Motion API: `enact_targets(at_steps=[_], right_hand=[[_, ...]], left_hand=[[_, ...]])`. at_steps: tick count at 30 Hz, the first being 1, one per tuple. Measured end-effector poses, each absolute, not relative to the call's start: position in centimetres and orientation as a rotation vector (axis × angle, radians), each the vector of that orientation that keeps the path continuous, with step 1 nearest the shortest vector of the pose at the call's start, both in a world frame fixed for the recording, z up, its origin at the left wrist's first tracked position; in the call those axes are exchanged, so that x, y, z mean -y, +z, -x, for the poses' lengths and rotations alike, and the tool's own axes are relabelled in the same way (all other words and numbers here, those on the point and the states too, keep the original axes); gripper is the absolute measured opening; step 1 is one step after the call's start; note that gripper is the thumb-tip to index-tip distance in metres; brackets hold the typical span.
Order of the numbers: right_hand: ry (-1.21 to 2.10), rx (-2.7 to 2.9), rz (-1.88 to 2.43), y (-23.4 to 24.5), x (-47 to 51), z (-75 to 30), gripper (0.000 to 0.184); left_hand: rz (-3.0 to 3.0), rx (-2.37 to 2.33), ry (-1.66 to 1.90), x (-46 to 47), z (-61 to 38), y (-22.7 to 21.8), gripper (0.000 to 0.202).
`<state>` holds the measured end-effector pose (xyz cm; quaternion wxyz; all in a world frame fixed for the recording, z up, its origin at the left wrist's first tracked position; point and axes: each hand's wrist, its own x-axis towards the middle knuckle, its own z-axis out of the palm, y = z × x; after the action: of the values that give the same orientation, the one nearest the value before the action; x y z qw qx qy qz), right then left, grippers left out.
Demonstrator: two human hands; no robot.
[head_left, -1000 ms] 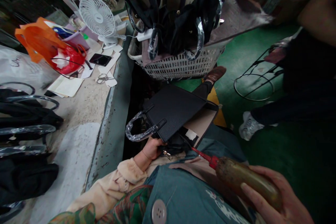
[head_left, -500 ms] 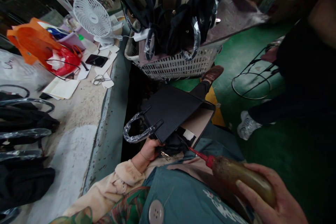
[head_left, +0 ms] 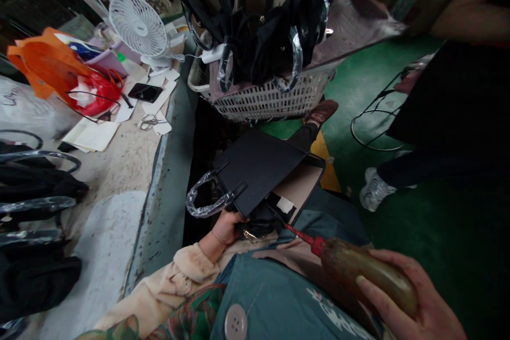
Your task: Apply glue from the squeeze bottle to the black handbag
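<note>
A black handbag [head_left: 258,164] lies across my lap, its beige-lined mouth open toward me and a white label showing inside. Its handle [head_left: 207,204] is wrapped in clear plastic. My left hand [head_left: 226,227] is closed on the bag's near edge, by a gold zipper pull [head_left: 250,237]; the fingertips are partly hidden under it. In my right hand [head_left: 402,287] is a brownish squeeze bottle [head_left: 366,271] with a red nozzle. The nozzle's tip points left, right at the bag's opening; whether it touches the bag I cannot tell.
On the worktable [head_left: 119,170] at left are a white fan [head_left: 139,26], a phone [head_left: 145,92], scissors [head_left: 148,122] and several black bags. A white plastic basket [head_left: 271,101] full of black bags stands ahead. A co-worker's leg and shoe [head_left: 374,188] are at right, near a wire stool [head_left: 376,130].
My hands, the bag and the bottle hold nearly the same positions. At right, the co-worker's arm and dark clothing have shifted.
</note>
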<state>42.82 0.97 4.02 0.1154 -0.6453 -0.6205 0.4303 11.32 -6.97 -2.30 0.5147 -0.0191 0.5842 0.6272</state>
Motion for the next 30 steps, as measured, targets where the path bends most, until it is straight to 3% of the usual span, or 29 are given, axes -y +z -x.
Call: enact_targets(at_steps=[13,30], right_hand=[[1.394,1.803,1.922,3.1,-1.0,-44.1,0.059],[1.23,1.93,1.784,3.4,-1.2,-43.5,0.052]], left_hand=[[0.025,-1.406,1.488,7.0,-11.2,-2.5,0.053],[0.014,-1.378,1.526,6.8,-11.2,-2.5,0.057]])
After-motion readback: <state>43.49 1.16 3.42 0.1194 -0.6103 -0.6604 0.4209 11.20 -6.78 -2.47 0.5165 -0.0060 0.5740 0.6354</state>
